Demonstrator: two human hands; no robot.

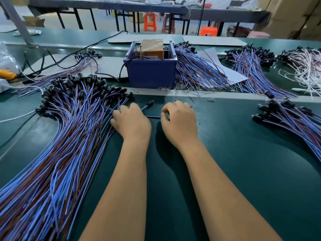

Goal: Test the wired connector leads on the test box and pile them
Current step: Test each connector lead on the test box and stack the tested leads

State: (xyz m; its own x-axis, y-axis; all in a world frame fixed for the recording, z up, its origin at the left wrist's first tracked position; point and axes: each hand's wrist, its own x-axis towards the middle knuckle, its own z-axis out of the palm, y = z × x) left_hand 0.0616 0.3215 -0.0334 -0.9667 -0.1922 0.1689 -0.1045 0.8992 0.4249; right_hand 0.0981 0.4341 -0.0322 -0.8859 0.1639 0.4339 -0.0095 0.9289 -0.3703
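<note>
My left hand (132,122) lies at the right edge of a big pile of blue and brown leads (69,133), its fingers curled on one lead. That lead's black connector (150,103) sticks out beyond my knuckles. A short stretch of blue wire (153,117) runs between my two hands. My right hand (179,122) pinches the end of this wire with curled fingers. The test box (151,49), orange-brown, sits in a blue bin (151,73) straight ahead, about a hand's length beyond my fingers.
Further lead piles lie right of the bin (196,72), at far right (251,63), near right (295,119) and back left (83,61). White wires (305,68) lie at the right edge. Small clear bulbs (166,88) are scattered before the bin. Black cables (57,61) run leftward.
</note>
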